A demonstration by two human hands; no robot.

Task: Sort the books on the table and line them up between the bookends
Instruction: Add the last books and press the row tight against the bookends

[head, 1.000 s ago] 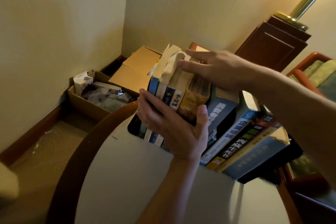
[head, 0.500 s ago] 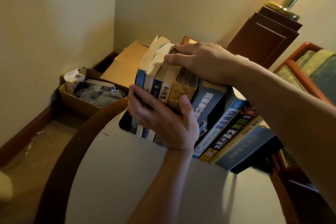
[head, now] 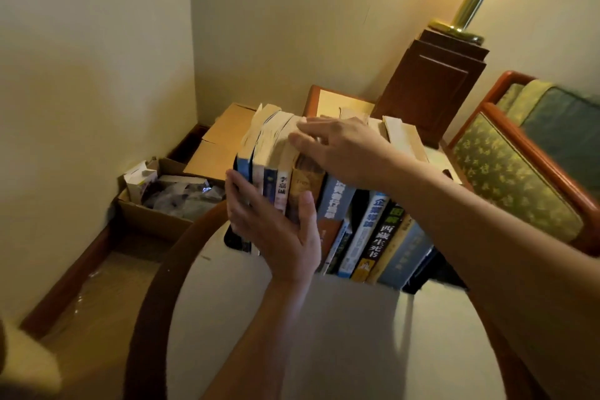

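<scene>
A row of books stands spine-out at the far side of the round white table (head: 324, 334). The left group of books (head: 281, 187) is upright; the taller books (head: 380, 237) to their right lean. A black bookend (head: 232, 240) shows at the row's left foot and another black bookend (head: 422, 279) at its right end. My left hand (head: 276, 230) presses flat against the spines of the left group, thumb on a tan spine. My right hand (head: 344, 149) lies on the books' top edges with its fingers straight.
Behind the table's dark wooden rim, an open cardboard box (head: 156, 214) of wrappers and a closed cardboard box (head: 220, 143) sit on the floor in the corner. A wooden lamp base (head: 431, 91) stands at the back right. A patterned armchair (head: 519, 172) is at the right.
The left group of books now stands more upright. My left hand's fingers have loosened from a wrap round the group to a flat press on the spines. My right hand's fingers have straightened on top.
</scene>
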